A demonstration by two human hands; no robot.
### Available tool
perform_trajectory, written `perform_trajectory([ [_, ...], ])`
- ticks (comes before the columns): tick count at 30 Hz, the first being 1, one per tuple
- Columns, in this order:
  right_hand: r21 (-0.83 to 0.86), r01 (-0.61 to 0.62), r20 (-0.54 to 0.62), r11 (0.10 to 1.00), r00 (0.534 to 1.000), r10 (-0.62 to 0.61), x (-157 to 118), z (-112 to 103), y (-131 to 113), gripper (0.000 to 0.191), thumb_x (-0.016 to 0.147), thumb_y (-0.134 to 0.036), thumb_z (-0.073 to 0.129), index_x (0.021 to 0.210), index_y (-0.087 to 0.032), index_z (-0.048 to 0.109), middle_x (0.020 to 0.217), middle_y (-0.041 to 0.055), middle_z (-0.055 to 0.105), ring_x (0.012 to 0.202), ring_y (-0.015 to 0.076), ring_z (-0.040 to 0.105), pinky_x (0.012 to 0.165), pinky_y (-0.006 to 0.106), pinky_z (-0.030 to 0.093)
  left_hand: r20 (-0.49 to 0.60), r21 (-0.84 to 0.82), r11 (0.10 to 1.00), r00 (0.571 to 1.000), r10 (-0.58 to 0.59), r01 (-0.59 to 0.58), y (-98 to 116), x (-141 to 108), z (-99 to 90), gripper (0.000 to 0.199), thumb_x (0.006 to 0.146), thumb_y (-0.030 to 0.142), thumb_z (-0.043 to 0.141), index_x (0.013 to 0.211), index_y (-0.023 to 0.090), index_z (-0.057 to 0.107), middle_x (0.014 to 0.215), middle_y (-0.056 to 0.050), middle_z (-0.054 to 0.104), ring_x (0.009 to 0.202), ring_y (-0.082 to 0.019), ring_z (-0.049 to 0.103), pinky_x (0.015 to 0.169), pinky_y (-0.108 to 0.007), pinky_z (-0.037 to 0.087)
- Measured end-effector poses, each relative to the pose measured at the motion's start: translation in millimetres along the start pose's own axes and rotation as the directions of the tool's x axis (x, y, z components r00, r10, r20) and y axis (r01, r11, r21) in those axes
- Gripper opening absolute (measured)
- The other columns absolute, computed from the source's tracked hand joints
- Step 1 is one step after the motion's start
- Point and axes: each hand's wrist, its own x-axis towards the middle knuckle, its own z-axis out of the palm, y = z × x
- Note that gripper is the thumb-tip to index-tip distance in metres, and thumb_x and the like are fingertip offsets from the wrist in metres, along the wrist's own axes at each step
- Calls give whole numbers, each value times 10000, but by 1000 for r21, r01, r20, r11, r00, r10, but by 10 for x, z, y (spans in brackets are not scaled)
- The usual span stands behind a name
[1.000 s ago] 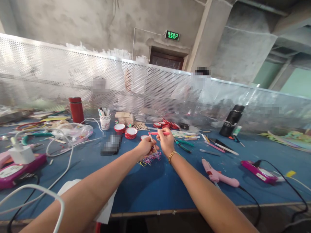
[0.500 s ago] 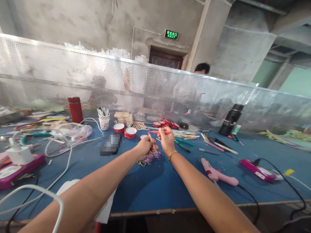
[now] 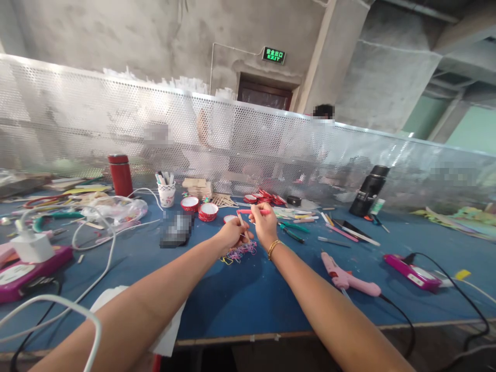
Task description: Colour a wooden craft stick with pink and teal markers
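Observation:
My left hand (image 3: 231, 233) is closed on a thin wooden craft stick (image 3: 244, 226), which slants up between its fingers. In my right hand (image 3: 265, 225) is a red marker pen (image 3: 260, 212), held level with its tip pointing left at the upper end of the stick. Below both hands lies a small heap of coloured rubber-band-like loops (image 3: 241, 252), pink, purple and yellow. Partly hidden behind the left hand sits a round red-and-white piece (image 3: 228, 218). Green-handled pliers (image 3: 293, 232) rest just right of my right hand.
Red-rimmed round tins (image 3: 208, 212) and a paper cup of pens (image 3: 167, 194) stand beyond the left hand. A pink glue gun (image 3: 349, 279) lies at right, near a purple power strip (image 3: 411, 272). Bottles, red (image 3: 121, 176) and black (image 3: 368, 194), stand before a perforated metal screen (image 3: 182, 134).
The red marker's tip has shifted slightly at the stick's upper end. Both hands keep almost the same place and grip.

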Motion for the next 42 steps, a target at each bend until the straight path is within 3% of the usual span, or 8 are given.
perform_trajectory([
  [10,-8,-5,4,1000,1000,5,-18,1,-25,302,823,-470,607,709,-210,503,550,-47,562,504,111,538,538,235,452,-5,-14,1000,1000,-4,4,-18,-3,6,42,917,125,484,920,167,491,648,1,643,392,-50,491,363,-157,271],
  [18,-1,-2,-26,1000,1000,2,1,-2,-12,302,823,-462,610,699,-208,504,553,-44,567,506,109,534,545,234,449,2,5,1000,1000,-6,6,2,-9,4,102,934,98,403,909,175,466,639,4,634,397,-52,490,364,-157,270],
  [32,9,-21,4,1000,1000,21,-3,0,-10,292,815,-459,608,705,-208,506,548,-46,563,502,110,534,539,234,447,-2,-11,1000,1000,-1,1,0,-10,-8,33,911,158,500,939,172,491,662,3,642,397,-50,487,362,-155,262],
  [42,11,-37,-4,999,999,37,-6,-7,-22,309,805,-478,610,695,-209,506,545,-42,571,502,111,532,545,237,450,-11,-27,1000,1000,1,-2,4,-6,-6,75,915,131,466,974,163,499,651,1,643,397,-53,488,367,-155,292],
])
